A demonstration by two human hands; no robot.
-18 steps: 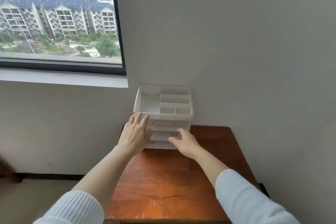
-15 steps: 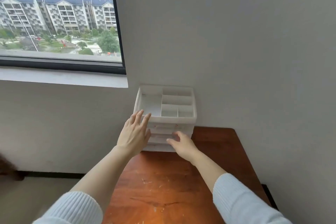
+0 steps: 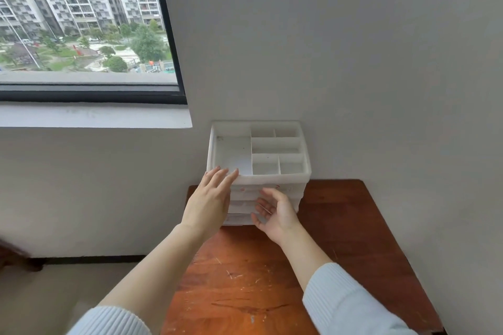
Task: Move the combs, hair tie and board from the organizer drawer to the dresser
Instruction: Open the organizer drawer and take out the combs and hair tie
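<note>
**White plastic organizer, drawers not yet opened**

White plastic stood stacked at the far edge of the wooden table [image 3: 340, 239], pushed into the corner below the window [image 3: 81, 22]: the organizer [image 3: 272, 193], its top tray divided into bare compartments. My left hand [image 3: 209, 204] lay flat with fingers spread, tips on the tray's near left rim. Half a second before, my right hand [image 3: 277, 215] had rested palm down on the drawer fronts; now it had turned palm up, fingers loosely curled and holding nothing, just in front of the middle drawers. I judged it was shaping to hook a drawer front while the left steadied the stack. No comb, hair tie or board showed anywhere, so they presumably sat inside a closed drawer.
</note>
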